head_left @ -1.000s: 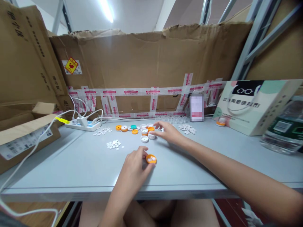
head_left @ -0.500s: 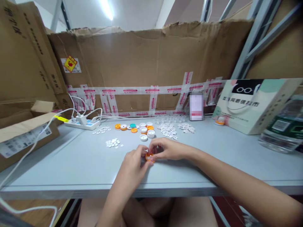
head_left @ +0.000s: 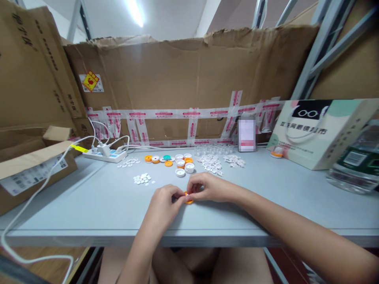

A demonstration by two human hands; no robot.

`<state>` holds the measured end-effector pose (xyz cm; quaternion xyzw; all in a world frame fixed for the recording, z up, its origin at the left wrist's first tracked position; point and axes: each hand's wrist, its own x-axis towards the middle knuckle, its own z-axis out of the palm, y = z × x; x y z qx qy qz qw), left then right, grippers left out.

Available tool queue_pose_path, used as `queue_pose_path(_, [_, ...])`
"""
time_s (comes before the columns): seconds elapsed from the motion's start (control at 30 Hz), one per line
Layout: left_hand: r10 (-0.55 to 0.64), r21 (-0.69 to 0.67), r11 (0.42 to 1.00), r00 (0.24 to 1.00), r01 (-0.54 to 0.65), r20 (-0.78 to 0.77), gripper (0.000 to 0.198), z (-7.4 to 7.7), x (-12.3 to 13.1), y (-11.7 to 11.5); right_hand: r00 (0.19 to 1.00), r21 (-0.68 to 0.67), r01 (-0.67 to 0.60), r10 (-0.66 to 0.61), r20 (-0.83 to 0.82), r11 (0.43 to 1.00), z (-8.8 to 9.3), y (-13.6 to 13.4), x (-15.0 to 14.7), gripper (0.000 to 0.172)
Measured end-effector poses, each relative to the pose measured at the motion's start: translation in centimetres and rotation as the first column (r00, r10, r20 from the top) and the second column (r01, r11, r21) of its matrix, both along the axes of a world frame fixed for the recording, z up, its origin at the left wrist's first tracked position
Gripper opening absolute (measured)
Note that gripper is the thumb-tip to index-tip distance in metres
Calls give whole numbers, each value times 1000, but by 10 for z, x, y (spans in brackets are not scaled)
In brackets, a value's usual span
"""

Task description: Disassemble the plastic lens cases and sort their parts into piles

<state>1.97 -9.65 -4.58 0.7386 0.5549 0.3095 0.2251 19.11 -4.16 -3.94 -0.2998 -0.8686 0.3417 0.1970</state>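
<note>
A round orange cap [head_left: 188, 202] with a bit of white inside lies low over the front middle of the table, mostly covered by fingers. My left hand [head_left: 166, 202] is closed, its thumb and fingertips pinched together on the cap's left side. From the right, my right hand [head_left: 209, 187] curls over the same cap, thumb and forefinger closed at its inner part. The fingertips of both hands nearly meet there. Just behind them stand white caps [head_left: 180, 172] and orange caps, some stacked.
Small white discs [head_left: 142, 179] lie left of the hands. Behind are white plastic pieces [head_left: 211, 163], clear cups [head_left: 213, 149] and a phone [head_left: 247, 134]. A power strip [head_left: 105, 155] sits at back left; a paper bag [head_left: 314, 134] and water bottle [head_left: 355, 161] stand right.
My left hand's fingers have drawn together into a pinch and now cover more of the orange cap. My right hand stays nearly in place. The view has shifted slightly.
</note>
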Motion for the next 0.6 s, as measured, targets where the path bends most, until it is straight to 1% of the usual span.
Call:
queue_pose_path(0.07, [-8, -38, 999, 999, 6, -35, 12, 4, 0, 3, 1000, 38, 13, -13, 6, 999, 1, -1, -1, 23])
queue_pose_path(0.2, [21, -35, 999, 968, -30, -251, 13, 15, 2, 7, 1000, 126, 13, -15, 10, 992, 1, -1, -1, 24])
queue_pose_path(0.27, [25, -36, 999, 948, -39, -318, 13, 19, 4, 8, 1000, 130, 3, -4, 10, 991, 1, 0, 0, 24])
queue_pose_path(0.37, [-1, -48, 999, 935, -17, -356, 14, 22, 4, 8, 1000, 95, 0, -1, 8, 995, 0, 1, 1, 20])
queue_pose_path(0.47, [-46, -21, 999, 923, 41, -382, 17, 22, 0, 7, 1000, 83, 5, -6, 13, 997, -1, 2, 2, 18])
queue_pose_path(0.6, [-115, -14, 993, 924, 118, -364, 19, 23, -5, 8, 1000, 89, -6, 4, 18, 996, -2, 3, 2, 20])
